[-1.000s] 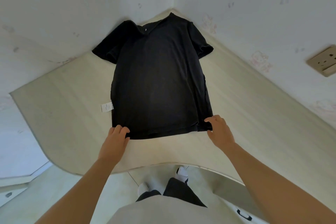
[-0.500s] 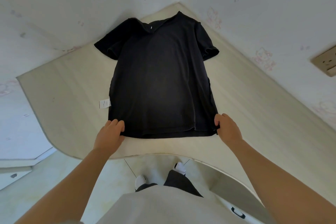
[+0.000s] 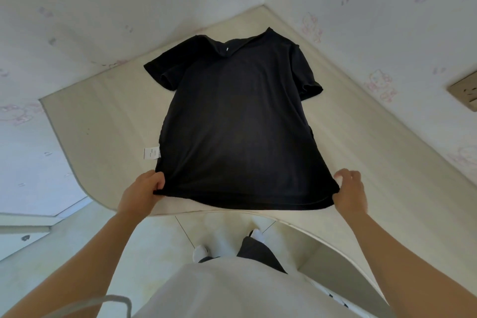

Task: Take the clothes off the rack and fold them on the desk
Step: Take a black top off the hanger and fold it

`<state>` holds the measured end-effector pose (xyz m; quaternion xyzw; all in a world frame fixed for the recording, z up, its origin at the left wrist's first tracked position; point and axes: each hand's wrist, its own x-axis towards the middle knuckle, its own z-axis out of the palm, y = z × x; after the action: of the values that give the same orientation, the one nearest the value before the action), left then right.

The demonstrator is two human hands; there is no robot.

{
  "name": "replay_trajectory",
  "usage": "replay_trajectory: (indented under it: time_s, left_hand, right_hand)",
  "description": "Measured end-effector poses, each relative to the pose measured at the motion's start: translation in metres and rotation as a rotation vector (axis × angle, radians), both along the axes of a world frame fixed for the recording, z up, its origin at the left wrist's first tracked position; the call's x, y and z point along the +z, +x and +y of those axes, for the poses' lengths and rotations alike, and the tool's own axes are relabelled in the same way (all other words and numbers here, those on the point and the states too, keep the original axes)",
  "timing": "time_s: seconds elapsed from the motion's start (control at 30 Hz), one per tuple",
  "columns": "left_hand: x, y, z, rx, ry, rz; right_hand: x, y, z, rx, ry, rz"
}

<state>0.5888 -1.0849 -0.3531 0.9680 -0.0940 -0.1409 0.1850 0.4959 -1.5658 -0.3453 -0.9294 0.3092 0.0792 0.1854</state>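
Observation:
A black short-sleeved T-shirt (image 3: 237, 121) lies spread flat on the pale wooden desk (image 3: 103, 121), collar toward the far corner, hem toward me. A white care label (image 3: 151, 154) sticks out at its left side seam. My left hand (image 3: 140, 195) pinches the hem's left corner. My right hand (image 3: 349, 195) grips the hem's right corner. Between the two hands the hem is lifted slightly off the desk near its curved front edge.
Two white walls meet behind the desk's far corner. A wall socket (image 3: 464, 93) sits on the right wall. A thin grey wire hanger (image 3: 111, 303) shows at the lower left. The tiled floor (image 3: 165, 245) and my feet lie below the desk's front edge.
Both hands have spread apart to the hem's corners and taken hold of them. The hem has come up off the desk and closer to me.

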Motion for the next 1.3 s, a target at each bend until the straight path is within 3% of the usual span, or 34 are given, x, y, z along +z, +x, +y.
replay_trajectory:
  time_s: [0.13,0.2,0.27,0.37,0.5,0.7,0.77,0.9,1.07,1.3]
  left_hand:
    - [-0.004,-0.017,-0.003,-0.014,0.005,-0.155]
    - [-0.005,-0.026,-0.007,0.113,-0.035,-0.157]
    - [-0.003,-0.03,-0.009,0.257,-0.09,-0.137]
    - [-0.001,-0.031,0.0,0.174,-0.086,-0.194]
    - [0.0,-0.032,0.006,0.155,-0.04,-0.291]
    - [-0.007,-0.036,-0.018,-0.198,0.032,0.035]
    - [-0.004,-0.033,-0.027,-0.192,0.02,0.046]
    - [-0.004,-0.026,-0.042,-0.125,-0.044,-0.117]
    - [-0.012,-0.022,-0.054,-0.13,0.021,-0.006]
    - [0.003,0.018,-0.089,-0.022,-0.018,-0.035]
  right_hand:
    - [-0.002,-0.001,0.018,0.357,-0.109,0.001]
    - [-0.005,-0.006,0.023,0.41,-0.131,0.014]
    - [-0.008,-0.014,0.019,0.392,-0.156,0.035]
    - [-0.002,-0.019,0.003,0.303,-0.147,0.065]
    - [0.011,-0.019,-0.01,0.134,-0.14,-0.069]
    - [0.012,-0.011,0.002,0.3,-0.168,0.331]
    - [0.016,-0.005,0.011,0.319,-0.174,0.237]
    - [0.013,0.008,0.037,0.287,-0.038,0.002]
    - [-0.002,0.024,0.055,0.502,0.024,0.159]
    - [0.008,0.084,0.056,0.492,0.113,0.05]
